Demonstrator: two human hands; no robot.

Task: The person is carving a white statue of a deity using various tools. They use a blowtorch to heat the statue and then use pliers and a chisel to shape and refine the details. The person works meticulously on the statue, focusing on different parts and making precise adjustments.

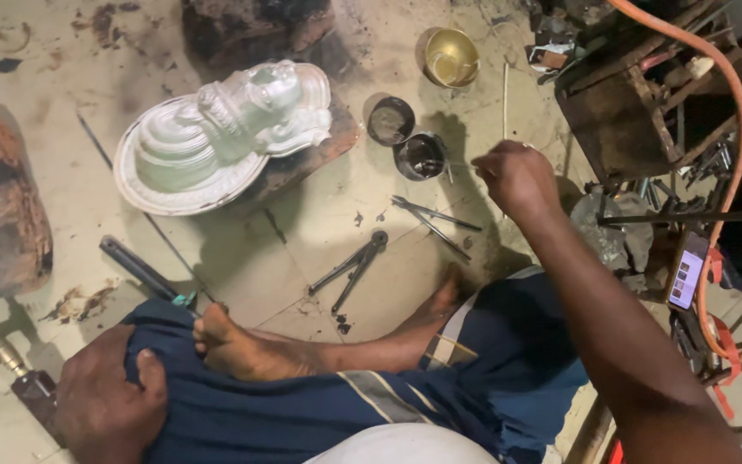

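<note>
Resting hand: the left hand [105,397] is lying with fingers loosely curled on the blue-clad knee [242,412], grasping nothing.
Landmark: the silver relief casting [221,129] is sitting left of the dark cup.
Reaching hand: the right hand [515,176] is pinching a thin metal rod [448,163] just right of the dark cup [421,156].
Handling: the rod is likely light, stiff and slippery; gripping near the hand end.
</note>
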